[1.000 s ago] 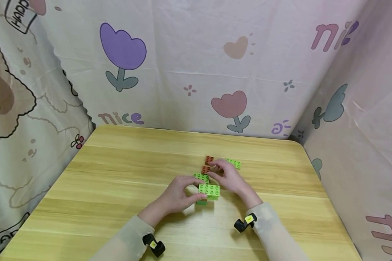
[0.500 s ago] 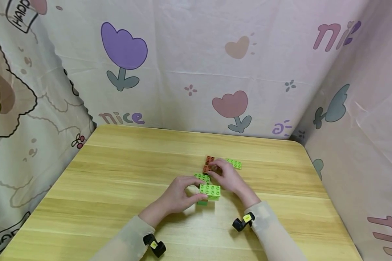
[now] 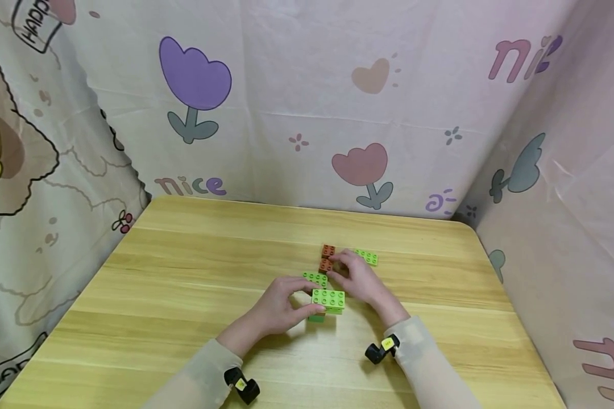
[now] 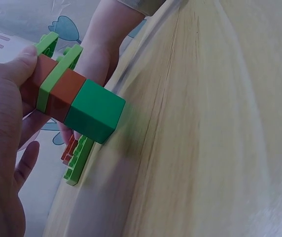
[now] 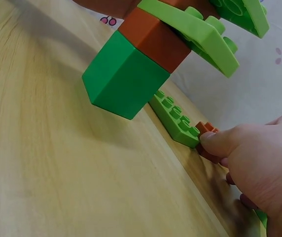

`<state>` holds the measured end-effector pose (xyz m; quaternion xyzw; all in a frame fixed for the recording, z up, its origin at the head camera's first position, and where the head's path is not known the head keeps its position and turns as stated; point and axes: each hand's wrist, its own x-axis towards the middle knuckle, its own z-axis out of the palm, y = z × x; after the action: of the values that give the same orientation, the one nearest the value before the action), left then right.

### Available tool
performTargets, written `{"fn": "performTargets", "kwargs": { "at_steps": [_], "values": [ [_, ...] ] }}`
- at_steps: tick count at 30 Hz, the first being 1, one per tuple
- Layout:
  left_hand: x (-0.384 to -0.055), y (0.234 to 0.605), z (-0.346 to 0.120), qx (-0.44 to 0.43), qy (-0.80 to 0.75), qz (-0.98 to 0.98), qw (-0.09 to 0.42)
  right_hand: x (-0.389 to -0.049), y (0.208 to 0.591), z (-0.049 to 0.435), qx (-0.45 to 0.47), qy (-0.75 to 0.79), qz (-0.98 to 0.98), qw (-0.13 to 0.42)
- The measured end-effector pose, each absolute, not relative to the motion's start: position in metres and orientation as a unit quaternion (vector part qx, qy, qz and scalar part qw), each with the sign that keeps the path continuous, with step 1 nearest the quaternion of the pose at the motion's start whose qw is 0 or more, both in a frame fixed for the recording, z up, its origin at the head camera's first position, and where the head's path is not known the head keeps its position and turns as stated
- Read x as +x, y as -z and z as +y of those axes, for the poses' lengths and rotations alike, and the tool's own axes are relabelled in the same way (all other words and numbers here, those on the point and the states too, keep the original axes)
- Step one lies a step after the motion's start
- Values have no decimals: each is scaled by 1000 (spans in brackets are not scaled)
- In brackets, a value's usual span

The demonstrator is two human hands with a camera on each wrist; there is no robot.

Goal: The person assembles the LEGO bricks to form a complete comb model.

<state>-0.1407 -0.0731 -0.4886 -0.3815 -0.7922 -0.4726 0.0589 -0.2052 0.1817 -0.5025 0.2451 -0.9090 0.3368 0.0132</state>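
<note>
In the head view my left hand grips a stack of toy building bricks at its upper part. The left wrist view shows its layers: a dark green brick at the bottom, then red-brown bricks alternating with lime-green plates. A lime plate tops it. My right hand is just beyond and to the right, its thumb and a finger pinching a small red-brown brick near the table. The right wrist view shows the thumb against that brick; the other fingers are partly hidden.
A lime-green plate lies behind the stack, partly covered by the left fingers. Another red-brown brick sits farther back, and a second lime plate lies behind the right hand. Printed cloth rises behind the wooden table.
The small red-brown brick at my right fingertips has shifted slightly to the right. My left hand and the stack stay nearly still.
</note>
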Motion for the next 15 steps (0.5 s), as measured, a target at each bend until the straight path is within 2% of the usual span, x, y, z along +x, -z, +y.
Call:
{"fn": "performTargets", "kwargs": {
  "at_steps": [15],
  "values": [
    [-140, 490, -72, -372, 478, -794, 54, -202, 504, 184, 229, -314, -921, 16]
  ]
}}
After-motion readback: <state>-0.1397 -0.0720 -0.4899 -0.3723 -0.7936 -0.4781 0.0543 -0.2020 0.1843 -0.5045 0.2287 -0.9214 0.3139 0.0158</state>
